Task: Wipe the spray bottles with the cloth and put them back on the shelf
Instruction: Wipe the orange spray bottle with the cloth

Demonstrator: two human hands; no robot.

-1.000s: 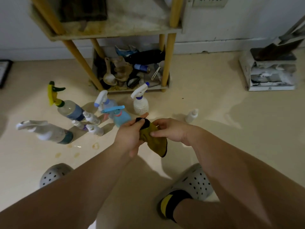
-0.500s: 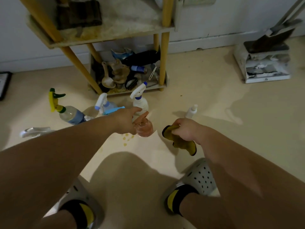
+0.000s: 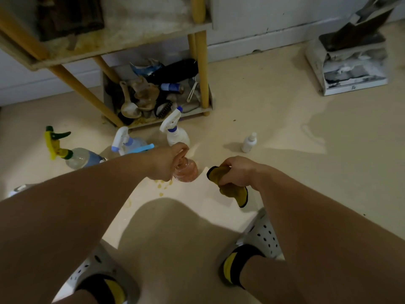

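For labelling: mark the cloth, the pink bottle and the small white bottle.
cloth (image 3: 234, 192): head view, hanging lower part.
pink bottle (image 3: 186, 172): head view, its body.
small white bottle (image 3: 248, 145): head view, its body.

A single head-worn wide-angle camera is looking forward and steeply down, sitting close above both forearms (image 3: 87, 205), taking in the floor (image 3: 285, 150) and the shelf (image 3: 131, 38) ahead

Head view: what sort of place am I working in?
Probably a home storage or utility corner, at floor level: a grimy wooden shelf against a skirted wall, its bottom tier crammed with brushes and scoops, and spray bottles standing on the floor.
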